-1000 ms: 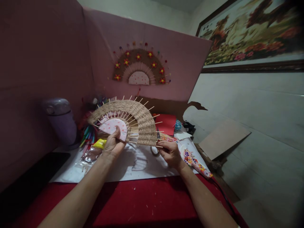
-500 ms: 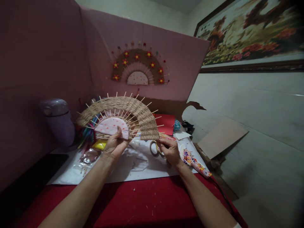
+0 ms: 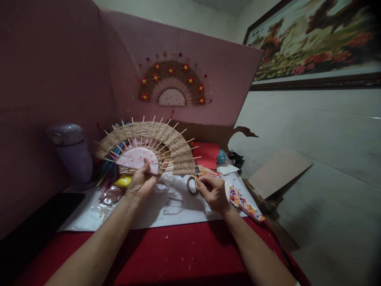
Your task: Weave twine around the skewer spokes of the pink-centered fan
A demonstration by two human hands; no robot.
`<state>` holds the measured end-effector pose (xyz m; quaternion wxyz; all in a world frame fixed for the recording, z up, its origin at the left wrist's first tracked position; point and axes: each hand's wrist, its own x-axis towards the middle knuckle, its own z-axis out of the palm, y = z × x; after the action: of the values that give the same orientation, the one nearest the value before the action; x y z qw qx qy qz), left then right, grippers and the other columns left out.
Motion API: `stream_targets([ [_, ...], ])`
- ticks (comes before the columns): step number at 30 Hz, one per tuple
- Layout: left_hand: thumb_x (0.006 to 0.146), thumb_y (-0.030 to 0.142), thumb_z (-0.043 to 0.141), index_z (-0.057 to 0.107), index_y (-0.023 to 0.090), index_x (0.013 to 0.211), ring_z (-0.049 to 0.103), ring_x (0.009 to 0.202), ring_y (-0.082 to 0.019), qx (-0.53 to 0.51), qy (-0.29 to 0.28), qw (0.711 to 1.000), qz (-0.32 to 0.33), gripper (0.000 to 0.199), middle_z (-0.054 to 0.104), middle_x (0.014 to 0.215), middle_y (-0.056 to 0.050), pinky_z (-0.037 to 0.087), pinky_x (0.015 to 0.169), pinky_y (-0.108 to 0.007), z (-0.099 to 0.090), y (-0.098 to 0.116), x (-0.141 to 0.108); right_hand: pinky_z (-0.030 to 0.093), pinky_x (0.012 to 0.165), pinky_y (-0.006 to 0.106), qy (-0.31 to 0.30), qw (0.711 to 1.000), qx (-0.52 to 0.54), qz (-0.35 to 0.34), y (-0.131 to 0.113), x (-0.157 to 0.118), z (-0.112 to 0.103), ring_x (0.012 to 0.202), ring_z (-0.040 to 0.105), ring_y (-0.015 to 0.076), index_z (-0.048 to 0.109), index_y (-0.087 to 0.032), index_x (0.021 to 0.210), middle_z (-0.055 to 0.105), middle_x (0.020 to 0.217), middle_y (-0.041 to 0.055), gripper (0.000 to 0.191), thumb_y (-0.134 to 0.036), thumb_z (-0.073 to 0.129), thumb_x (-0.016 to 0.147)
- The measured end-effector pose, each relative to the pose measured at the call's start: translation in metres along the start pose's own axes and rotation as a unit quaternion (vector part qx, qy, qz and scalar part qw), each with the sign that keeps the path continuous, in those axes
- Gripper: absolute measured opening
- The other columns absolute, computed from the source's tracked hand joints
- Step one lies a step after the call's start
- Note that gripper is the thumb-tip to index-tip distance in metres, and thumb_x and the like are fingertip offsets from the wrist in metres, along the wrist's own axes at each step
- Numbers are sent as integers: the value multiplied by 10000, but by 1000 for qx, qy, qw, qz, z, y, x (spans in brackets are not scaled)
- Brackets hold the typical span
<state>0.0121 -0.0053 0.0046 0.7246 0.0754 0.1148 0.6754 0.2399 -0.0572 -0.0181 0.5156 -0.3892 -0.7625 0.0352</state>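
A woven twine fan (image 3: 182,155) with thin sticks poking out along its curve is held up over the table. My left hand (image 3: 144,178) grips it at the spotted half-circle centre (image 3: 135,159), thumb in front and fingers behind. Just below the fan's right end, my right hand (image 3: 214,192) is closed, its fingers at the handles of a pair of scissors (image 3: 192,186). The scissor blades point up beside the fan's lower right corner. How the fingers sit in the handles is partly hidden.
Behind stands a pink board (image 3: 220,91) bearing a finished-looking flowered fan (image 3: 171,70). A purple tumbler (image 3: 74,159), yellow packet (image 3: 123,182) and plastic bags lie left. Right are red paper (image 3: 206,155), blue yarn (image 3: 222,156) and a flowered glue gun (image 3: 245,206) with a cord.
The fan and my left hand have shifted slightly left. My right hand has drawn a little away from the fan's corner, and the scissor blades now show there.
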Motion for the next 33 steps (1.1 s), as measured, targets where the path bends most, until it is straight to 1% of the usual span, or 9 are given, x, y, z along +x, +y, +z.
stream_targets([
  [5, 909, 204, 413, 610, 151, 815, 631, 995, -228, 10, 13, 1000, 0, 225, 695, 931, -85, 461, 924, -495, 1, -1, 0, 327, 484, 243, -12, 1000, -12, -20, 2, 0, -1, 478, 429, 103, 617, -171, 723, 528, 551, -10, 99, -178, 551, 797],
  [9, 902, 170, 421, 604, 151, 769, 655, 919, -207, 20, 27, 999, 11, 227, 705, 846, -67, 453, 935, -495, 3, -2, -2, 381, 532, 250, -27, 998, -21, -45, 3, -1, -1, 543, 514, 124, 633, -192, 826, 619, 660, 14, 97, -166, 543, 802],
  [12, 888, 148, 444, 608, 148, 758, 664, 877, -203, 33, 42, 999, 8, 210, 705, 820, -67, 477, 907, -472, 3, -3, -3, 419, 590, 271, -6, 997, -56, -50, 4, 1, -3, 601, 557, 148, 636, -203, 841, 638, 689, 28, 105, -180, 538, 813],
  [15, 873, 132, 470, 625, 155, 800, 664, 866, -194, 37, 52, 998, 6, 173, 703, 810, -55, 493, 887, -440, 2, -3, -3, 442, 624, 283, 41, 995, -89, -25, 6, 3, -5, 633, 579, 161, 643, -207, 818, 648, 703, 40, 96, -222, 549, 824],
  [17, 865, 136, 487, 633, 163, 839, 662, 881, -200, 40, 52, 998, 6, 150, 704, 843, -57, 492, 886, -451, 1, -2, -2, 450, 622, 279, 60, 994, -89, 6, 9, 5, -6, 646, 590, 164, 650, -208, 784, 655, 707, 42, 97, -252, 572, 820],
  [21, 849, 193, 528, 634, 161, 944, 631, 991, -273, 45, 23, 999, -13, 145, 681, 1011, -114, 478, 873, -529, 0, 0, -2, 453, 560, 256, 68, 993, -4, 92, 14, 6, -5, 573, 581, 145, 645, -202, 729, 644, 648, 17, 130, -292, 599, 810],
  [24, 845, 192, 534, 628, 151, 958, 635, 984, -279, 45, 15, 999, -19, 153, 678, 1012, -118, 488, 862, -527, 2, 1, -3, 452, 542, 245, 61, 989, 50, 122, 17, 8, -4, 560, 579, 136, 642, -192, 736, 638, 643, 8, 136, -283, 583, 818],
  [29, 854, 165, 510, 631, 152, 865, 665, 883, -238, 65, 38, 997, -5, 123, 697, 840, -66, 516, 843, -484, 3, 0, -4, 453, 609, 254, 54, 997, -1, 59, 19, 11, -5, 654, 587, 145, 634, -189, 784, 637, 729, 22, 92, -205, 550, 819],
  [33, 859, 157, 496, 633, 141, 843, 666, 873, -234, 82, 36, 996, -14, 138, 697, 878, -93, 526, 823, -461, 1, 0, -2, 439, 620, 258, 60, 995, -57, 52, 23, 10, -6, 670, 589, 152, 598, -194, 780, 637, 729, 24, 85, -231, 545, 836],
])
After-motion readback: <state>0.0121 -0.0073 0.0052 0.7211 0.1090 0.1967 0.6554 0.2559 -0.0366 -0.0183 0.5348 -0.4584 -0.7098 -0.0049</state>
